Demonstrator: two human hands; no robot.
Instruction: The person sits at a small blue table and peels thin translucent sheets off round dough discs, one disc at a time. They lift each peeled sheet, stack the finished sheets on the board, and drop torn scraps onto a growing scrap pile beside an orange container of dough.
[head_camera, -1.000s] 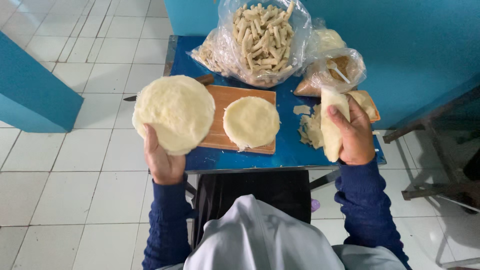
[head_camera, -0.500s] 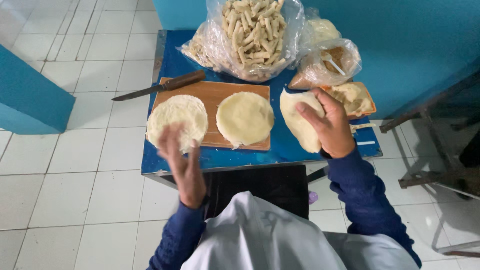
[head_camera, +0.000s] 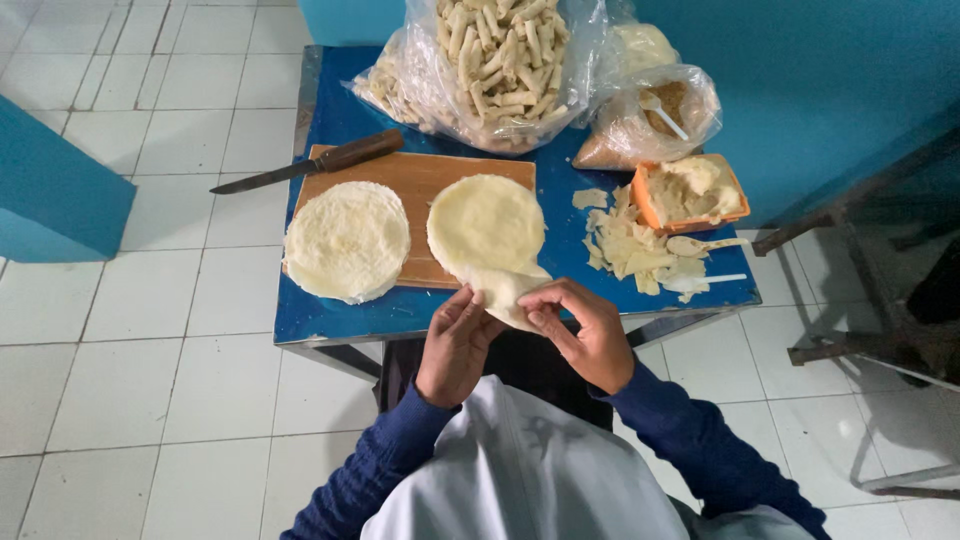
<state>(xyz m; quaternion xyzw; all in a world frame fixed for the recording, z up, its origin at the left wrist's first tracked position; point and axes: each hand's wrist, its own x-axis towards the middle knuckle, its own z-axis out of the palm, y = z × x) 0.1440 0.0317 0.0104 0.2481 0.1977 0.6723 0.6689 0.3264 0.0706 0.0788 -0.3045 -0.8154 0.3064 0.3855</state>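
Blue table (head_camera: 340, 310) on white tiled floor (head_camera: 120, 330); both hands grip wrapper (head_camera: 505, 290).

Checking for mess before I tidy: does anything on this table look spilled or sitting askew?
Torn wrapper scraps lie loose on the blue table beside the orange tub. The wrapper stack overhangs the cutting board.

A single head-worn camera looks almost straight down from above the person. It faces a blue worktop (head_camera: 330, 318) on white floor tiles (head_camera: 130, 300). The view is close, at arm's reach.
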